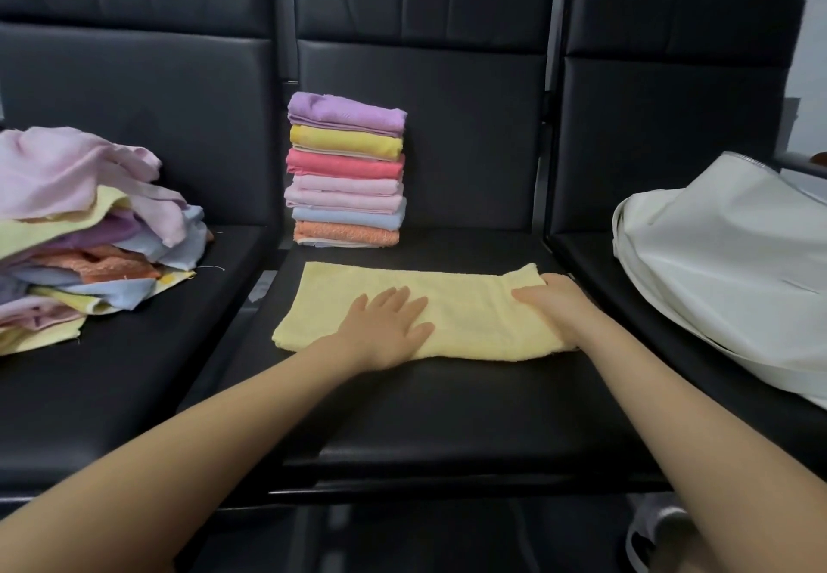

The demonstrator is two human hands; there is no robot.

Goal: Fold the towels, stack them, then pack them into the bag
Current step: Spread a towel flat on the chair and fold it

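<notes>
A pale yellow towel [465,304], folded into a long strip, lies across the middle black seat. My left hand [387,326] presses flat on its left-centre part with the fingers spread. My right hand [552,304] rests on the towel's right end, fingers pointing left along the cloth; whether it pinches the edge is unclear. Behind the strip stands a neat stack of folded towels [347,170] in purple, yellow, coral, pink, blue and orange. A loose heap of unfolded towels [89,232] fills the left seat. A white bag [725,277] lies on the right seat.
Three black padded seats [447,416] stand side by side with tall backrests [425,35] behind. Gaps with dark frames separate the seats. A white shoe [653,528] shows on the floor at the lower right.
</notes>
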